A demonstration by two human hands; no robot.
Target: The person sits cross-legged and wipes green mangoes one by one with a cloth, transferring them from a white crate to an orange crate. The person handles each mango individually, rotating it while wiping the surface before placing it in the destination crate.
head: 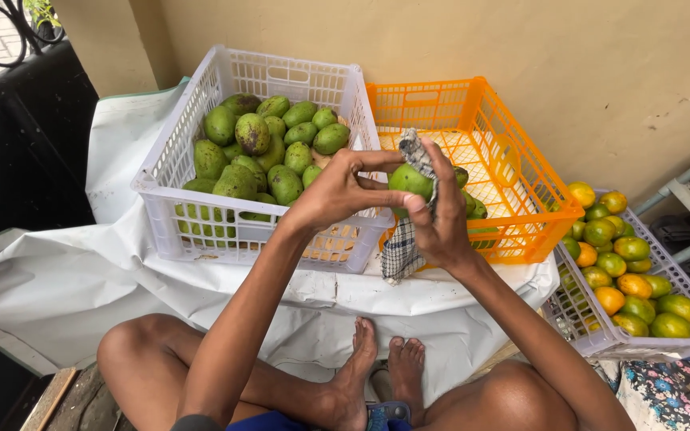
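My left hand (337,191) grips a green mango (409,180) held up between the two crates. My right hand (441,219) presses a checked cloth (402,247) against the mango's right side; the cloth hangs down below my hands. A white crate (171,152) full of several green mangoes (269,148) stands to the left. An orange crate (521,160) behind my hands holds a few mangoes at its near left corner, mostly hidden by my hands.
A lilac basket (600,339) of green and orange citrus fruits stands at the right. The crates rest on a white sheet (65,279) over a low surface. My bare legs and feet are below. A beige wall is behind, with a dark railing at left.
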